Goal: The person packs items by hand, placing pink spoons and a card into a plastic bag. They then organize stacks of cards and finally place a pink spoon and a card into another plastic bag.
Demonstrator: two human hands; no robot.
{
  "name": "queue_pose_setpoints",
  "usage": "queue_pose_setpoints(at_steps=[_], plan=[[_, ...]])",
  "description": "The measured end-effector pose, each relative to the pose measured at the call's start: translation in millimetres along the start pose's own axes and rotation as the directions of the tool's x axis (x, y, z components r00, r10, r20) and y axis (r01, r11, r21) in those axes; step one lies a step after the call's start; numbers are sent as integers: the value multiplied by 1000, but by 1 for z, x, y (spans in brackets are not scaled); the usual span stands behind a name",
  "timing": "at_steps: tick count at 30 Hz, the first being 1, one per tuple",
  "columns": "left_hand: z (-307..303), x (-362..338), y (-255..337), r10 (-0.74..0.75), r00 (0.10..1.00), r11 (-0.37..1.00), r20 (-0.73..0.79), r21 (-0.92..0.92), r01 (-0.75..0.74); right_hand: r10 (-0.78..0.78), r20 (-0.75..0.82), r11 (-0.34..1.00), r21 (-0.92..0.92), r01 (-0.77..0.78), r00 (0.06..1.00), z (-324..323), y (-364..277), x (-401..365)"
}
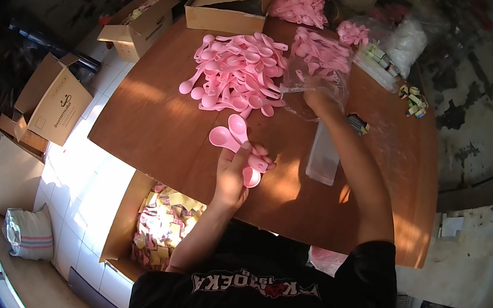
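Observation:
My left hand (233, 174) is closed around a few pink measuring spoons (224, 138), held above the near part of the table. Two bowls fan out past the thumb and another spoon bowl shows below the fingers. My right hand (316, 90) reaches to the mouth of a clear plastic bag (305, 104); its fingers are hidden by the plastic and the angle. Pink spoons (320, 51) lie inside that bag. Left of it spreads a large loose heap of pink spoons (238, 70) on the wooden table (158, 124).
A cardboard box (223, 19) and a full bag of pink spoons (299, 1) stand at the back. Near my right forearm lie a clear plastic sleeve (323, 157) and small packets (413, 102). An open carton of packets (127, 225) sits below the left table edge.

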State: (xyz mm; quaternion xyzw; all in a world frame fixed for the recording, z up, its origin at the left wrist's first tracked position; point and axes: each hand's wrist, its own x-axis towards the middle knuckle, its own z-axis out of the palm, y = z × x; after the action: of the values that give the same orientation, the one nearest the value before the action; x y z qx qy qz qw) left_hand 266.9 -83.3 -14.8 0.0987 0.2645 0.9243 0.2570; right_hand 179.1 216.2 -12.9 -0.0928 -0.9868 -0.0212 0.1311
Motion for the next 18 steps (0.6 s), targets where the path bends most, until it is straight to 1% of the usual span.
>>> queue_pose_setpoints(at_steps=[2, 3, 4, 5, 6, 8, 9, 10, 11, 13, 14, 15, 16, 17, 18], plan=[[4, 0, 3, -5, 1000, 998, 17, 67, 4, 19, 44, 992, -125, -13, 999, -13, -12, -7], [3, 0, 3, -7, 1000, 998, 29, 68, 5, 11, 46, 992, -124, -5, 999, -7, -12, -10], [2, 1, 3, -3, 1000, 998, 22, 67, 1, -72, -77, 976, -213, 54, 994, 3, -11, -12], [1, 2, 4, -32, 999, 995, 39, 97, 28, -163, -192, 947, -305, 99, 968, 13, -10, -15], [-1, 3, 5, -63, 997, 990, 55, 128, 55, -167, -191, 948, -301, 105, 967, 17, -14, -16], [-5, 4, 8, -60, 997, 986, 51, 158, 51, -170, -305, 922, -385, 43, 937, 26, -21, -22], [-13, 5, 10, -83, 994, 966, 68, 252, 63, -174, -303, 923, -382, 48, 937, 23, -25, -29], [-18, 7, 13, -106, 991, 937, 83, 342, 72, -151, -196, 937, -341, 77, 969, 11, -32, -38], [-22, 7, 19, -103, 992, 938, 77, 341, 70, -132, -84, 950, -296, 101, 988, -1, -39, -49], [-23, 8, 39, -103, 991, 859, 84, 509, 46, -79, 59, 974, -209, 90, 995, -49, -66, -80], [-21, 9, 52, -92, 995, 853, 43, 519, 56, -123, 66, 981, -142, 131, 990, -68, -73, -98], [-24, 13, 65, -65, 997, 824, 45, 566, 28, -167, 72, 982, -75, 172, 983, -84, -78, -113], [-28, 21, 78, -38, 998, 791, 50, 612, 0, -170, 70, 982, -74, 175, 983, -101, -84, -120], [-31, 32, 94, -25, 996, 735, 82, 677, -37, -278, 36, 957, 100, 273, 960, -116, -90, -125], [-34, 47, 107, -17, 993, 673, 114, 736, -73, -373, -17, 892, 267, 364, 927, -126, -94, -126]])
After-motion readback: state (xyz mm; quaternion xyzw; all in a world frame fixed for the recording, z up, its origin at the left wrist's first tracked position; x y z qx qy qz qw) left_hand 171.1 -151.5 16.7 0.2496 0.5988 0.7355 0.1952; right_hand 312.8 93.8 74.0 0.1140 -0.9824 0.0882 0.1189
